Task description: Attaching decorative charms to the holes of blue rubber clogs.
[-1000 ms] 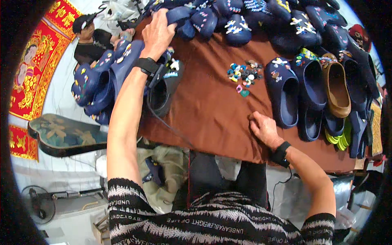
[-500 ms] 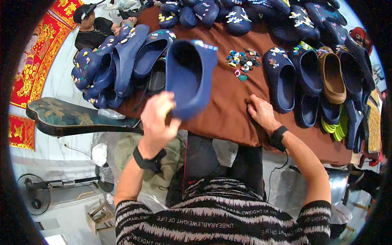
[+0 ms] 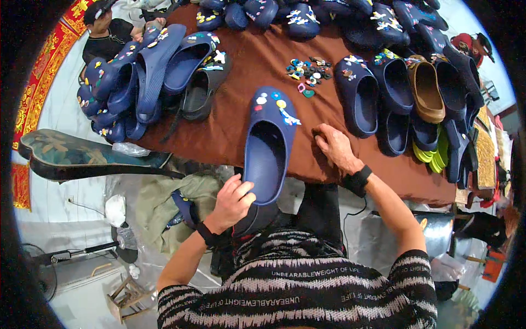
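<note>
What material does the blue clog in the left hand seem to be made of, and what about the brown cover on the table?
The blue clog held by the left hand looks like moulded foam or soft plastic: one seamless piece, thick walls, matte with a faint sheen. The small decorations on its toe are probably plastic or rubber. The brown table cover seems to be cloth: matte, and it hangs over the near edge.

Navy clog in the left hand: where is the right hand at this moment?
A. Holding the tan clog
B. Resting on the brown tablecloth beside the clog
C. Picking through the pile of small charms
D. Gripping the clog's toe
B: the right hand lies on the brown tablecloth just right of the navy clog, whose heel the left hand grips; the charms and the tan clog lie apart, untouched.
</note>
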The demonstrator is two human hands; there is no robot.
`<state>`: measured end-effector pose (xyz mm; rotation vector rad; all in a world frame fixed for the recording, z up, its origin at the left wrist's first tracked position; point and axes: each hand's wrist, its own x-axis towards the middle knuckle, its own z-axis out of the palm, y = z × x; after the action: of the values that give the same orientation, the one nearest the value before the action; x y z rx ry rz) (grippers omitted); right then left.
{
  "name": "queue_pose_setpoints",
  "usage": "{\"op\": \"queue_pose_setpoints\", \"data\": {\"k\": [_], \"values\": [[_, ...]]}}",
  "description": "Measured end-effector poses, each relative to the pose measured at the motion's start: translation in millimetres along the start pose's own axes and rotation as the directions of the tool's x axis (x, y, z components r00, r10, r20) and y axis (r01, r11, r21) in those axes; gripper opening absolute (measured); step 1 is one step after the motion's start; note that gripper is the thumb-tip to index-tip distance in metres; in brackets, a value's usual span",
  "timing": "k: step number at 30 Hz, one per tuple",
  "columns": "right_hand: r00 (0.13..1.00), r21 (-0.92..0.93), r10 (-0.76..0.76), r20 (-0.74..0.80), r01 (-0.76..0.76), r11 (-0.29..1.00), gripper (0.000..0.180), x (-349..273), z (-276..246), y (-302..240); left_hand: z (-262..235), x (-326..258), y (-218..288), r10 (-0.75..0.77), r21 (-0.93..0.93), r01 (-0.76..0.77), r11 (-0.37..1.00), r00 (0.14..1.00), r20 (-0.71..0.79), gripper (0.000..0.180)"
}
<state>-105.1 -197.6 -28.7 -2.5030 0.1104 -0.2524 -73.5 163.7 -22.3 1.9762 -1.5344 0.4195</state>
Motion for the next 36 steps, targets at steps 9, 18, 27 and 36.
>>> {"op": "queue_pose_setpoints", "data": {"k": [9,18,27,36], "values": [[0.995,0.052,0.099,-0.001,-0.099,0.994,0.027,-15,5,-11,20,2,11,-0.143,-0.025,0.147,0.989,0.983,0.119,0.043],[0.996,0.07,0.084,0.012,-0.084,0.994,0.027,-44,0,-18,15,-14,27,-0.367,-0.069,0.366,0.928,0.93,0.007,0.045],[0.981,0.294,0.154,-0.119,-0.114,0.949,0.03,-30,-7,-27,-7,18,12,-0.454,-0.185,0.428,0.885,0.881,-0.135,0.038],[0.981,-0.001,-0.182,-0.062,0.183,0.983,0.047,19,-14,-57,13,105,-42,-0.461,-0.143,0.454,0.88,0.888,-0.016,0.06]]}}
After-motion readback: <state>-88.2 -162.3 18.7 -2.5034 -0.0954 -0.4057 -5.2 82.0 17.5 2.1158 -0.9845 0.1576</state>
